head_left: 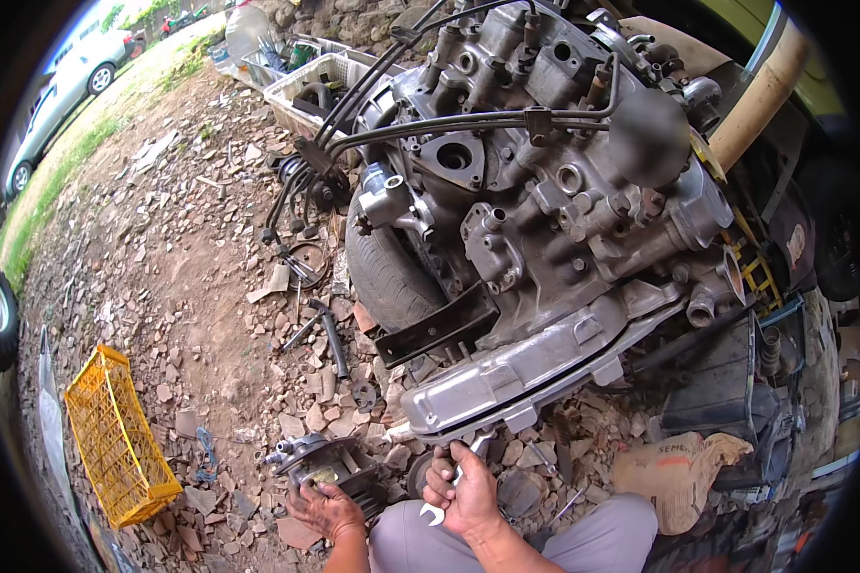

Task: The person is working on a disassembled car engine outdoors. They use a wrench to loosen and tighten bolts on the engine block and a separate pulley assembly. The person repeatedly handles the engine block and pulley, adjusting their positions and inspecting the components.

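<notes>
At the bottom of the frame, the right hand [466,495] grasps a wrench [434,515], fingers curled around its handle, just below the engine's lower edge. Left of it, the left hand [330,511] touches the near side of a metal part [308,460] at bottom centre; whether its fingers grip, I cannot tell. A paper sack [674,477] lies at lower right, a yellow crate [155,497] at lower left. The engine [535,363] fills the upper right, beside a tire [389,270]. Farthest, a car [76,81] stands at upper left.
</notes>
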The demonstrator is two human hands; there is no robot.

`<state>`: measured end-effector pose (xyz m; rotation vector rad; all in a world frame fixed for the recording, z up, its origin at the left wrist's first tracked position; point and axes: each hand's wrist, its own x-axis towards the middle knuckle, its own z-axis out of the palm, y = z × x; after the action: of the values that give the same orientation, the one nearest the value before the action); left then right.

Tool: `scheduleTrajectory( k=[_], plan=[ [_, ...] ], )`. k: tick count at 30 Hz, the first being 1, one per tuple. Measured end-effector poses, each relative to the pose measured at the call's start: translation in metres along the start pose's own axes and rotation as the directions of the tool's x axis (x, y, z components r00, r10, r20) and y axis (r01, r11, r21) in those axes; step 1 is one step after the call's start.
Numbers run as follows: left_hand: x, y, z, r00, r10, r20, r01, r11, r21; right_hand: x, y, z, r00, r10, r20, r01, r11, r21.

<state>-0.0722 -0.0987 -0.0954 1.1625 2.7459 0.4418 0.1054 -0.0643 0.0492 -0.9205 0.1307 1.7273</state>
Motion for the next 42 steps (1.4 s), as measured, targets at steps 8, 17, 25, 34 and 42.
scheduleTrajectory(
  k=[8,17,25,34,42],
  plan=[
    [0.002,0.0,0.001,0.999,-0.049,0.018,0.049,0.999,-0.014,-0.003,-0.003,-0.003,0.998,-0.056,-0.039,0.04,0.945,-0.323],
    [-0.002,-0.003,0.009,0.999,-0.007,-0.041,0.008,1.0,0.018,0.002,-0.01,-0.011,0.953,0.202,0.224,-0.256,0.936,0.243],
    [0.001,-0.005,0.012,0.998,-0.015,-0.057,0.015,1.0,0.008,-0.034,-0.052,-0.036,0.97,0.204,-0.133,-0.243,0.802,-0.546],
    [-0.002,-0.004,0.003,0.992,-0.009,-0.127,0.001,0.998,-0.063,-0.098,-0.127,0.055,0.936,0.049,0.348,0.315,-0.551,-0.772],
    [0.0,-0.005,-0.001,0.994,-0.051,-0.096,0.035,0.987,-0.155,-0.077,-0.09,0.13,0.678,0.506,0.533,0.253,-0.842,0.477]
  ],
)
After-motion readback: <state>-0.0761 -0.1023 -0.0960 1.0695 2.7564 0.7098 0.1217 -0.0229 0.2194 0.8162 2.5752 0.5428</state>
